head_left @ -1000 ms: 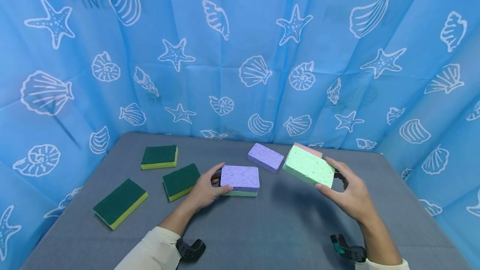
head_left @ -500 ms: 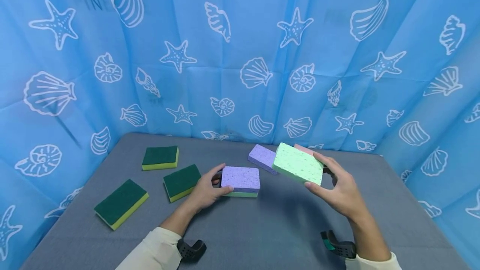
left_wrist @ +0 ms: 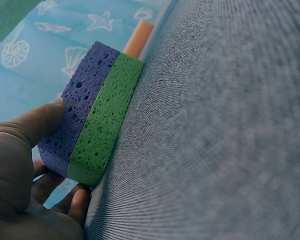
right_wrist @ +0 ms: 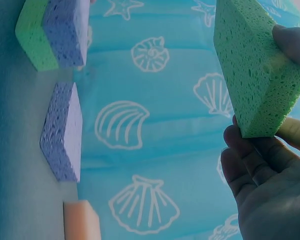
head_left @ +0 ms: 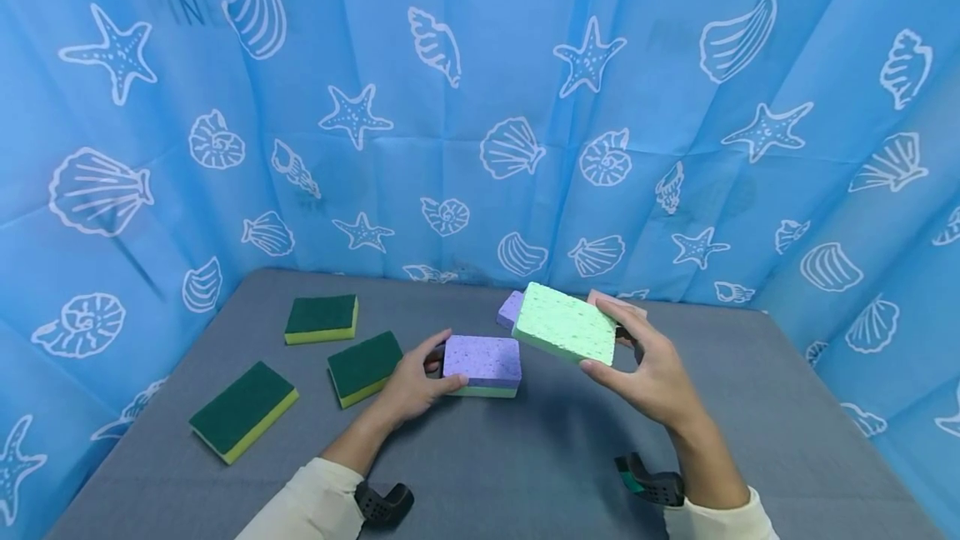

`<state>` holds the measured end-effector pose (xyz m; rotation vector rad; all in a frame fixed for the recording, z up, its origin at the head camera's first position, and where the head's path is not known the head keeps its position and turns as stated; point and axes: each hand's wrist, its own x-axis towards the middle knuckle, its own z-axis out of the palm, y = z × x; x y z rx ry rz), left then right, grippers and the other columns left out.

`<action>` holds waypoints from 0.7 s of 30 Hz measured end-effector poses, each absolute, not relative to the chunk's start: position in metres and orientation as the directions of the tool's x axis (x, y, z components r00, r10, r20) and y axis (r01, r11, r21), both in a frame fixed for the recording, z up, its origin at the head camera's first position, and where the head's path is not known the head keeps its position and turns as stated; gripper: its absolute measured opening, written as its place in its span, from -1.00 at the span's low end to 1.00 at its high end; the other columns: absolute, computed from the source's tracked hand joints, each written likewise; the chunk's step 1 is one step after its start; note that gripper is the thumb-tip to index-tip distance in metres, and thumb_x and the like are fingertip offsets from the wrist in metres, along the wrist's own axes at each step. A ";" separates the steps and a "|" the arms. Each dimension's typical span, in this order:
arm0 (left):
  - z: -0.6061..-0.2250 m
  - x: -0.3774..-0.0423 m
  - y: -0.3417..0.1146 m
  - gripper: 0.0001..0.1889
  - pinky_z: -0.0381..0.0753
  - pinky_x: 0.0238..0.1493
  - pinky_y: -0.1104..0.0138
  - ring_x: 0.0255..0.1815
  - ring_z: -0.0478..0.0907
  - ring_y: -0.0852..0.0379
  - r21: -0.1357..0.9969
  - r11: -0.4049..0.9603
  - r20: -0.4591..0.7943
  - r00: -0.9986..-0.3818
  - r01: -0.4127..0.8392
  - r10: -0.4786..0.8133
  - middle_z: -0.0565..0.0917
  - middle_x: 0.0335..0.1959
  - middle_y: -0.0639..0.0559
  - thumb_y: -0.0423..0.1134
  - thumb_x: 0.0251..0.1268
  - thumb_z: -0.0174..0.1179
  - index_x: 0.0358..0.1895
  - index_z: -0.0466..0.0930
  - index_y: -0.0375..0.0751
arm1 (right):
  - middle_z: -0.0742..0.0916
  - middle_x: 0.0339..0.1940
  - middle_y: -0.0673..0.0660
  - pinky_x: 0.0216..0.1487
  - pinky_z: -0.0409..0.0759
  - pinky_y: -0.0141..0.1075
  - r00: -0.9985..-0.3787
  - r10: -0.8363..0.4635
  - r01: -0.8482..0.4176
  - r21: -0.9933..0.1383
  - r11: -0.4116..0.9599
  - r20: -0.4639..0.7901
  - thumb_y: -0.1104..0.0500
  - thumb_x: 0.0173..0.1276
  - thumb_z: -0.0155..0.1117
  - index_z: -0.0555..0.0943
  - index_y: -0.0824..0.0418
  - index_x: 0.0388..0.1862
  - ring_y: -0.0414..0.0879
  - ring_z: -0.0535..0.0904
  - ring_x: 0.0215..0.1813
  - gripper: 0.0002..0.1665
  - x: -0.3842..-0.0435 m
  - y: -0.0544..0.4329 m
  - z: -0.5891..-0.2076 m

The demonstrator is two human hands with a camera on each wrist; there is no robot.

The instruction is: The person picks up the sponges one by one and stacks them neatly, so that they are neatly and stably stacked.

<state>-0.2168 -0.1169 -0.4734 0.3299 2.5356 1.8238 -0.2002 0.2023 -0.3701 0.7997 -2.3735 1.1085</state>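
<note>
My left hand (head_left: pixel 411 382) grips a purple sponge (head_left: pixel 482 358) by its left end, thumb on the near side. That purple sponge lies flat on top of a green sponge (left_wrist: pixel 106 120), which rests on the table. In the air to the right, my right hand (head_left: pixel 651 363) pinches a light green sponge (head_left: pixel 566 322) by its right end, between thumb and fingers. Its left end hangs just above and right of the stack, apart from it. Behind it, a second purple sponge (head_left: pixel 509 309) is partly hidden, and so is a pink-orange sponge (right_wrist: pixel 82 221).
Several dark green and yellow scouring sponges, among them a front one (head_left: pixel 243 412), a middle one (head_left: pixel 365 367) and a back one (head_left: pixel 322 318), lie on the left of the grey table (head_left: pixel 480 473). A blue shell-patterned curtain (head_left: pixel 480 107) stands around the table's back and sides.
My right hand has carried the light green sponge leftward, closer to the stack, covering more of the second purple sponge. My left hand has stayed on the stacked purple sponge.
</note>
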 end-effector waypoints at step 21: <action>-0.476 -0.219 -0.119 -0.20 0.43 0.11 -0.04 0.18 0.43 -0.20 0.944 0.262 0.148 -0.967 0.201 0.207 0.42 0.26 -0.28 -0.25 0.15 0.41 0.44 0.22 -0.31 | 0.56 0.13 0.32 -0.08 0.48 -0.28 -0.727 -0.429 -0.687 -0.591 0.423 0.537 0.41 -0.01 0.52 0.38 0.50 0.29 0.01 0.46 -0.01 -0.14 -0.201 0.155 -0.358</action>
